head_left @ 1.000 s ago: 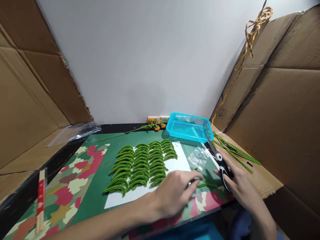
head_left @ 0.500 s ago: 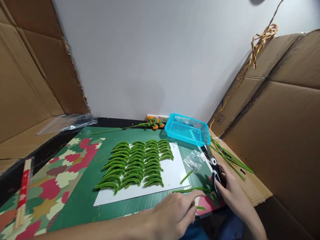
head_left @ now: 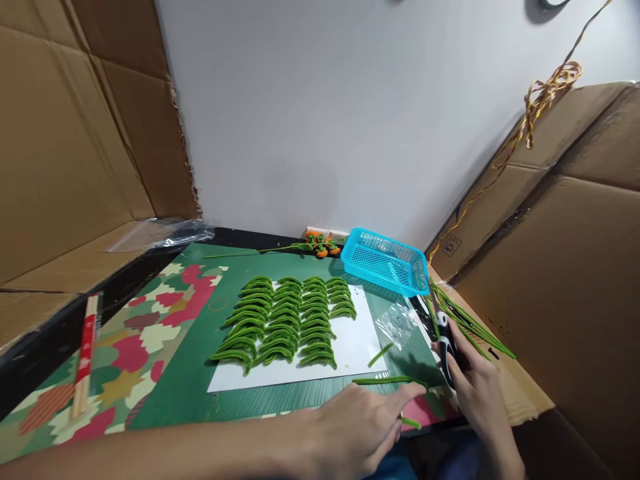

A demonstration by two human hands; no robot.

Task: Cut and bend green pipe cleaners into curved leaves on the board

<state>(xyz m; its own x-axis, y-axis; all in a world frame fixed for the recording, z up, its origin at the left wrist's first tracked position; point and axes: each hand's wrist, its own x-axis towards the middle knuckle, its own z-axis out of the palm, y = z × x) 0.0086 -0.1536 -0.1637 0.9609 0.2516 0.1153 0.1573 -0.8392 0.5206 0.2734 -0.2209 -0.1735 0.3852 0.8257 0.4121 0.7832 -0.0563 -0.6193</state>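
Observation:
My left hand point(head_left: 357, 427) lies at the table's near edge, its forefinger stretched toward a straight green pipe-cleaner piece point(head_left: 387, 381); the other fingers curl loosely and hold nothing I can see. A short green piece point(head_left: 411, 422) lies just beside its fingertips. My right hand point(head_left: 473, 383) is closed round the black-and-white scissors point(head_left: 444, 340), blades pointing away from me. Several rows of bent green pipe-cleaner leaves point(head_left: 287, 319) lie on a white sheet point(head_left: 357, 343). Another short green piece point(head_left: 380, 355) rests on the sheet's right edge.
A turquoise plastic basket point(head_left: 386, 261) stands at the back right, with a bundle of long green stems point(head_left: 470, 320) on the cardboard beside it. An orange-flowered sprig point(head_left: 320, 245) lies by the wall. A clear bag point(head_left: 399, 321), wrapped chopsticks point(head_left: 85, 353) and cardboard walls surround the mat.
My left hand has drawn back from the white sheet toward the near edge, leaving a green piece lying on the mat. The right hand with the scissors shifted slightly; the view swung.

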